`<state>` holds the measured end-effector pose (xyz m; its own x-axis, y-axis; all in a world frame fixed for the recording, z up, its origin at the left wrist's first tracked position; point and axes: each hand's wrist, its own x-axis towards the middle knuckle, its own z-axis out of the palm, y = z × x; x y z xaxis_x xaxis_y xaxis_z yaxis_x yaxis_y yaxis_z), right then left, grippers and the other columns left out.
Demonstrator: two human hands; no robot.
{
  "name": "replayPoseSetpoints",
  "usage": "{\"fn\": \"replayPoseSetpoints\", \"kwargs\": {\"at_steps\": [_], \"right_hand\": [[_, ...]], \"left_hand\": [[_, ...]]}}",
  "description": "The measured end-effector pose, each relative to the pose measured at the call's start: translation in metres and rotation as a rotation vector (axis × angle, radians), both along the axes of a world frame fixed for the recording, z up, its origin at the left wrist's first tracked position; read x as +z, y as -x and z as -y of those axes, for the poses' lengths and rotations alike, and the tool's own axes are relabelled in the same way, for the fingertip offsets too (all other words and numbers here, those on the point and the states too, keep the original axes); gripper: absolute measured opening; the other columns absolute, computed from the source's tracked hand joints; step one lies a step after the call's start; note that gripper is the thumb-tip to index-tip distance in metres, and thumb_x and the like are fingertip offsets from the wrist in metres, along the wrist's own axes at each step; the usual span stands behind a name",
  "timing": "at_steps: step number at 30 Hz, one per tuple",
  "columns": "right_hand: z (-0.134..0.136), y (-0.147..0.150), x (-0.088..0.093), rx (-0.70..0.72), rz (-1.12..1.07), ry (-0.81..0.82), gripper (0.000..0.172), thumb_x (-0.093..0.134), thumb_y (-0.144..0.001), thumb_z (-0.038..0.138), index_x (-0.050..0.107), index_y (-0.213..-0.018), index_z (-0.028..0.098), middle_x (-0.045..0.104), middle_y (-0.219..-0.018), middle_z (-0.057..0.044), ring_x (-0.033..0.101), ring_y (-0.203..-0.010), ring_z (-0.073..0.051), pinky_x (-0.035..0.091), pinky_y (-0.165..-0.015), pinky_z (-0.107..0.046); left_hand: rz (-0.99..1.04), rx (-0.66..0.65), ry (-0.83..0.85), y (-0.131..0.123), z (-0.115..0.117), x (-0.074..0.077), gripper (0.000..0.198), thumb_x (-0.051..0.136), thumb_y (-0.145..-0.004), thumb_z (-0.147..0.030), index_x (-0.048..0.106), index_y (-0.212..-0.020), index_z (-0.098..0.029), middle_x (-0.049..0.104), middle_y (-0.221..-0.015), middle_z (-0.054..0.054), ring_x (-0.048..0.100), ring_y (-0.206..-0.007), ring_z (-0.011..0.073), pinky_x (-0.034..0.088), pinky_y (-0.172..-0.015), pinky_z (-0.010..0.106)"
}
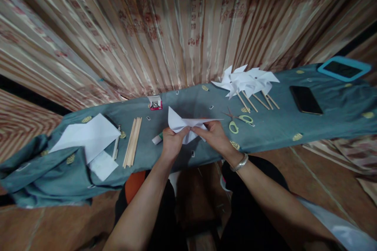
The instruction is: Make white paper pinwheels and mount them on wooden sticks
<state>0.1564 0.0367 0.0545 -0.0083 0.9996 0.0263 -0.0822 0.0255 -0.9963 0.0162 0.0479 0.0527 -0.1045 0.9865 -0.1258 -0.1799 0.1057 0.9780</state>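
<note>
- White folded paper pinched at its near edge by both hands, left hand and right hand, fingertips closed on it, just above the worktop, mid-scene.
- Risk, as I judge it: thin sheet could tear or crease crooked if the two pinches pull apart.
- Paper sits between and just far of the hands; glue stick just left, scissors near on the right.
</note>
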Motion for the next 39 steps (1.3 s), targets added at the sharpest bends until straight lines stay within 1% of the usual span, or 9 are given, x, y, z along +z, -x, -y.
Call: {"fn": "replayPoseSetpoints", "kwargs": {"at_steps": [6, 12, 19, 24, 28, 31, 34, 39], "right_hand": [[0.0000, 0.0021, -0.0028, -0.009, -0.045, 0.003, 0.029, 0.078, -0.066, 0.039, 0.074, -0.086, 0.019, 0.075, -0.082, -0.002, 0.067, -0.078, -0.021, 0.053, -0.076, -0.033], [-0.0007, 0.0017, -0.0044, -0.020, -0.026, -0.009, 0.029, 0.078, -0.066, 0.039, 0.074, -0.085, 0.019, 0.075, -0.086, -0.003, 0.068, -0.081, -0.020, 0.052, -0.078, -0.032], [-0.0009, 0.0038, -0.0025, -0.020, -0.015, 0.006, 0.030, 0.078, -0.066, 0.043, 0.074, -0.084, 0.019, 0.076, -0.088, -0.004, 0.068, -0.085, -0.023, 0.054, -0.081, -0.035], [-0.0021, 0.0038, -0.0032, -0.023, -0.037, -0.001, 0.031, 0.079, -0.065, 0.040, 0.073, -0.088, 0.020, 0.076, -0.091, -0.004, 0.069, -0.086, -0.022, 0.053, -0.083, -0.034], [-0.0020, 0.0045, -0.0023, -0.030, -0.067, 0.000, 0.033, 0.080, -0.063, 0.039, 0.072, -0.088, 0.019, 0.075, -0.087, -0.003, 0.069, -0.083, -0.021, 0.053, -0.081, -0.034], [-0.0015, 0.0050, -0.0016, -0.031, -0.062, 0.014, 0.033, 0.080, -0.063, 0.040, 0.072, -0.088, 0.019, 0.075, -0.089, -0.004, 0.069, -0.083, -0.022, 0.053, -0.081, -0.035], [-0.0015, 0.0050, -0.0018, -0.033, -0.044, 0.011, 0.032, 0.079, -0.064, 0.040, 0.072, -0.087, 0.019, 0.075, -0.090, -0.004, 0.068, -0.086, -0.022, 0.053, -0.083, -0.036], [-0.0023, 0.0047, -0.0035, -0.031, -0.035, -0.012, 0.028, 0.078, -0.065, 0.040, 0.071, -0.082, 0.018, 0.075, -0.088, -0.004, 0.068, -0.085, -0.022, 0.053, -0.082, -0.035]], "left_hand": [[-0.064, -0.025, -0.025, 0.0021, 0.0002, -0.0017, 0.021, 0.080, -0.052, -0.029, 0.074, -0.066, -0.013, 0.071, -0.064, 0.002, 0.060, -0.056, 0.0147, 0.048, -0.058, 0.027], [-0.140, -0.027, -0.048, 0.0037, 0.0013, -0.0017, 0.018, 0.078, -0.055, -0.028, 0.073, -0.066, -0.014, 0.071, -0.064, 0.002, 0.061, -0.058, 0.0149, 0.047, -0.059, 0.026], [-0.156, -0.014, -0.035, 0.0023, 0.0028, 0.0038, 0.016, 0.077, -0.054, -0.027, 0.072, -0.062, -0.014, 0.071, -0.064, 0.002, 0.061, -0.058, 0.0153, 0.047, -0.058, 0.026], [-0.196, -0.009, -0.057, 0.0030, 0.0030, 0.0037, 0.016, 0.075, -0.057, -0.026, 0.073, -0.066, -0.014, 0.071, -0.064, 0.002, 0.061, -0.058, 0.0155, 0.048, -0.059, 0.026], [-0.198, -0.008, -0.055, 0.0027, 0.0031, 0.0039, 0.015, 0.075, -0.057, -0.026, 0.072, -0.064, -0.013, 0.069, -0.061, 0.002, 0.060, -0.056, 0.0149, 0.046, -0.056, 0.025], [-0.198, 0.002, -0.044, 0.0016, 0.0032, 0.0052, 0.013, 0.074, -0.057, -0.023, 0.072, -0.064, -0.012, 0.070, -0.061, 0.002, 0.060, -0.056, 0.0150, 0.047, -0.056, 0.025], [-0.199, 0.004, -0.042, 0.0010, 0.0031, 0.0058, 0.011, 0.073, -0.057, -0.022, 0.073, -0.064, -0.013, 0.070, -0.061, 0.002, 0.061, -0.057, 0.0153, 0.047, -0.056, 0.025], [-0.212, 0.009, -0.055, 0.0013, 0.0030, 0.0056, 0.011, 0.074, -0.057, -0.021, 0.073, -0.065, -0.013, 0.072, -0.064, 0.002, 0.063, -0.058, 0.0165, 0.048, -0.058, 0.026]]}}
